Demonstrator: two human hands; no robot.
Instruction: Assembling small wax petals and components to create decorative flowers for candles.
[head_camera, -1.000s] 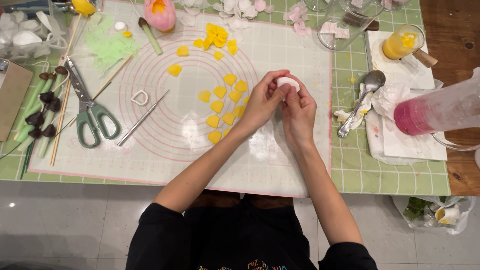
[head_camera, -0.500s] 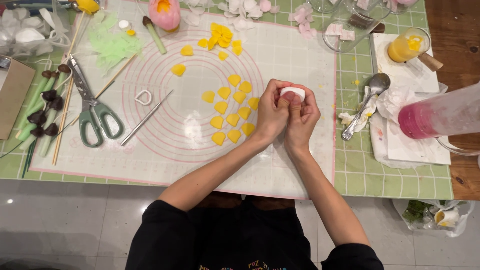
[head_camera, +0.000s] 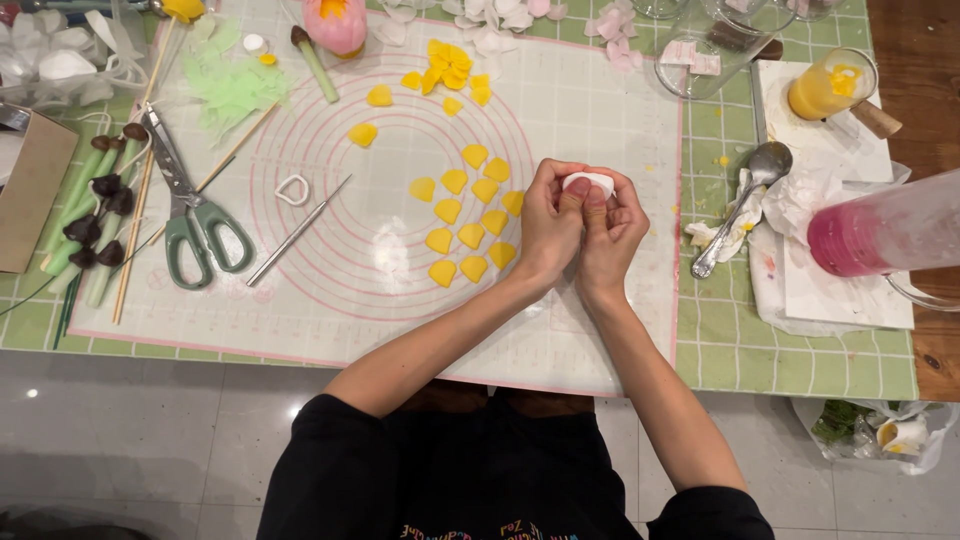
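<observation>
Both hands meet near the mat's (head_camera: 600, 330) right edge — left hand (head_camera: 548, 225) and right hand (head_camera: 612, 232) pinched together on a small white piece (head_camera: 588, 183), yellow petals (head_camera: 470, 215) just beside.

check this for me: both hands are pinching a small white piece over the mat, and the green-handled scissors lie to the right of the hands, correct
Not quite. In the head view the green-handled scissors lie to the left of the hands, near the mat's left edge. The rest holds: the left hand and right hand pinch a small white piece over the mat.
</observation>
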